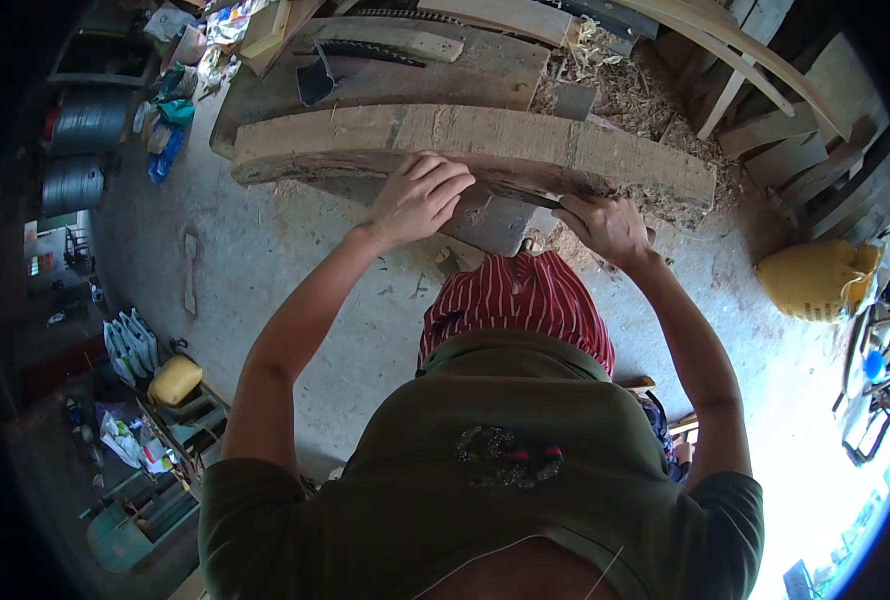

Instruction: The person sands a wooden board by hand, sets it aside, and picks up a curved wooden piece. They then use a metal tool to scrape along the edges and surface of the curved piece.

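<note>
A long curved wooden beam (355, 128) lies across the bench, its near edge rough and dark. My left hand (420, 200) is at the middle of that edge, fingers bent and pressed together; what they grip is hidden. To the right, my right hand (610, 228) is closed around a dark, narrow tool (537, 199), whose thin part points left along the beam's underside toward my left hand. A handle-like end shows beside the right palm. Below the beam, between the hands, is a flat grey-brown board (490, 224).
Wood shavings (640, 95) and curved wood pieces (730, 40) lie beyond the beam. A yellow sack (810, 280) stands on the floor at the right. At the left are a yellow container (175, 381), a rack and dark drums (90, 122).
</note>
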The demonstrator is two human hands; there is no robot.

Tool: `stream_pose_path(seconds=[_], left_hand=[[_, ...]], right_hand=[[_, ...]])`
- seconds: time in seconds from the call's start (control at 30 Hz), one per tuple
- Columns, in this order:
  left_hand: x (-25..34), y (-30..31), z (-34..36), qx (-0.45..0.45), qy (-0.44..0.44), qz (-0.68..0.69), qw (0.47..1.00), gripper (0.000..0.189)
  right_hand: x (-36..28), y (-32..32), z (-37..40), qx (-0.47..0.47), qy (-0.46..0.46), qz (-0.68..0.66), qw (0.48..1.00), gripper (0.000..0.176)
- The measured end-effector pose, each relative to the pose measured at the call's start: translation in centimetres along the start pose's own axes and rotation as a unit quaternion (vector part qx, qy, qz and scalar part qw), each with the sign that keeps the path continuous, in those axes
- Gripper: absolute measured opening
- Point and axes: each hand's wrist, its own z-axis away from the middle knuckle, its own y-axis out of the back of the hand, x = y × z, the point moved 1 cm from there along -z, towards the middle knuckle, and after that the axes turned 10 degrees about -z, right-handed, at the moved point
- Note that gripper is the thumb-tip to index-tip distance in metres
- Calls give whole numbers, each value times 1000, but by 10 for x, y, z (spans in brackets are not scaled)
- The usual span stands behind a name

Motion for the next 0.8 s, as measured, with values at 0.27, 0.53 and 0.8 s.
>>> stream_pose_path(seconds=[0.27,0.53,0.8], left_hand=[[-5,-7,-8,4,59,11,998,18],[-6,27,10,10,23,61,998,16],[-5,139,70,117,355,149,916,8]], right_hand=[[-4,28,6,72,7,-38,997,19],[-14,23,-40,53,-197,44,978,30],[-16,23,-46,56,-241,60,967,26]])
